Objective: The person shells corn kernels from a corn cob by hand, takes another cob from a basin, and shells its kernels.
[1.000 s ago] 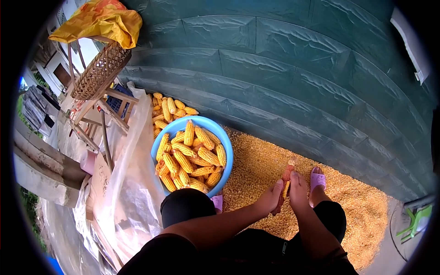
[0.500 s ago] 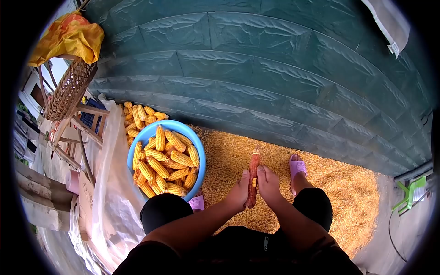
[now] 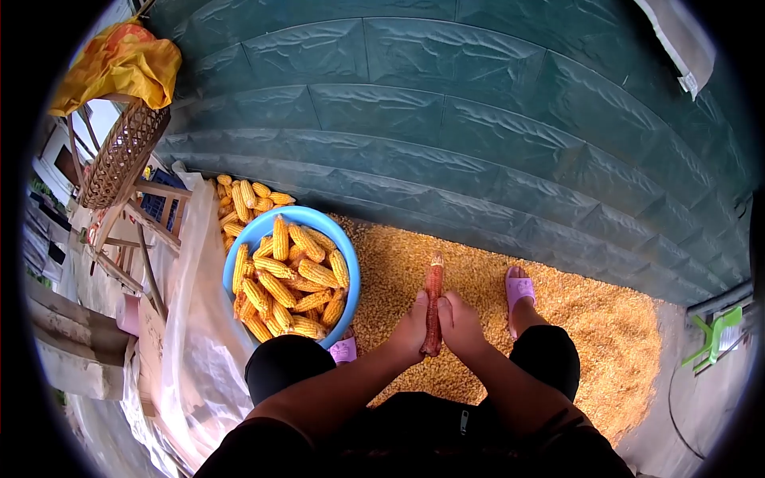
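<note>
Between my two hands is a reddish corn cob (image 3: 433, 288), nearly stripped, with a little yellow at its far tip. It points away from me, almost upright in the view. My left hand (image 3: 409, 328) grips its left side, thumb along the cob. My right hand (image 3: 462, 325) presses against the right side with its thumb, fingers curled; what its palm holds is hidden. Loose corn kernels (image 3: 390, 275) cover the ground below. To the left, a blue basin (image 3: 351, 271) holds several unshelled yellow corn ears (image 3: 279, 291).
More corn ears (image 3: 243, 199) lie behind the basin. A dark green wall (image 3: 382, 111) runs across the back. Plastic sheeting (image 3: 195, 342), a wooden frame (image 3: 151, 223) and a woven basket (image 3: 123, 159) stand left. A green chair (image 3: 717, 334) is at right. Pink slippers (image 3: 522, 288) are on my feet.
The cob and both hands have shifted slightly left, and the cob stands straighter. Yellow kernels seen beside my right thumb before no longer show on the cob.
</note>
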`<action>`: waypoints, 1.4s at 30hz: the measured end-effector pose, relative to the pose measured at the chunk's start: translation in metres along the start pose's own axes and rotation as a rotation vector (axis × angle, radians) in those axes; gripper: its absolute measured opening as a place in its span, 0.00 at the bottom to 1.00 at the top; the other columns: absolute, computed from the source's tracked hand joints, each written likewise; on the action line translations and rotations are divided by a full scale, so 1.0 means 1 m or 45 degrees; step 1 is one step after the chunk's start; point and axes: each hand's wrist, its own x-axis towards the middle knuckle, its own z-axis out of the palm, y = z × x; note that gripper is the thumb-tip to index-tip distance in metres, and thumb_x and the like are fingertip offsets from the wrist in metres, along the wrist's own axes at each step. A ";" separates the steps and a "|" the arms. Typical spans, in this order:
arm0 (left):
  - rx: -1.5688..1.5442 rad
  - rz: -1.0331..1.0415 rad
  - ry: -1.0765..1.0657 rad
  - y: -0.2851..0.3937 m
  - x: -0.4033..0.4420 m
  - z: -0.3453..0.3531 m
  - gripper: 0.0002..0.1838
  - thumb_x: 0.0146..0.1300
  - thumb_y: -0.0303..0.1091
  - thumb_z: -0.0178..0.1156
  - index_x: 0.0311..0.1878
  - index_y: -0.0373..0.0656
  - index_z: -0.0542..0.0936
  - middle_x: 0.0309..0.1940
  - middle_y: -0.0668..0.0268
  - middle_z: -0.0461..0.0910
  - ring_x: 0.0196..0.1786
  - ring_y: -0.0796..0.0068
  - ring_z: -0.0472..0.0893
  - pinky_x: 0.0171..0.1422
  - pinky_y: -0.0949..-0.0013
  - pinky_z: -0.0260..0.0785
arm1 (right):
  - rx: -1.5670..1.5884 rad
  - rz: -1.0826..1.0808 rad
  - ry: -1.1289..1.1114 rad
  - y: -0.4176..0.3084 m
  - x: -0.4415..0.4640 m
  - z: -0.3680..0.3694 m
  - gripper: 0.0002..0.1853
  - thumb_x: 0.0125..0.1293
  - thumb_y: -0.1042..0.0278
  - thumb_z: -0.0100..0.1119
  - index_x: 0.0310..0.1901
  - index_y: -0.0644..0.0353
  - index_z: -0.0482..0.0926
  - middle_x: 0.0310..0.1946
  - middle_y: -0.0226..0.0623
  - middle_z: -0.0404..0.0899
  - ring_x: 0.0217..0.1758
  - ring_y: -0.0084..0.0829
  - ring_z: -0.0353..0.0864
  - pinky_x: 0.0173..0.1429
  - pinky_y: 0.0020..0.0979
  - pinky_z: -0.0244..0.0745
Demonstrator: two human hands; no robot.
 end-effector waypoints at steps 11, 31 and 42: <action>0.071 0.111 -0.098 -0.002 0.007 -0.019 0.20 0.68 0.49 0.42 0.40 0.39 0.70 0.20 0.68 0.67 0.19 0.77 0.67 0.22 0.73 0.60 | 0.163 -0.026 -0.033 0.008 0.013 -0.008 0.12 0.61 0.63 0.54 0.29 0.65 0.73 0.21 0.44 0.73 0.25 0.34 0.75 0.31 0.32 0.68; 0.400 2.005 0.674 0.360 -0.214 -0.136 0.30 0.64 0.51 0.47 0.63 0.45 0.56 0.55 0.58 0.60 0.57 0.59 0.64 0.62 0.54 0.58 | 0.406 0.314 -0.350 0.080 0.016 0.011 0.08 0.58 0.69 0.54 0.38 0.63 0.75 0.22 0.34 0.75 0.19 0.24 0.75 0.24 0.25 0.71; 0.097 0.968 0.603 0.218 -0.183 -0.224 0.17 0.66 0.40 0.50 0.51 0.40 0.69 0.42 0.61 0.75 0.39 0.71 0.78 0.42 0.69 0.73 | 0.284 0.469 -0.462 0.059 0.015 0.005 0.10 0.60 0.68 0.54 0.39 0.66 0.76 0.26 0.38 0.78 0.24 0.26 0.79 0.32 0.27 0.73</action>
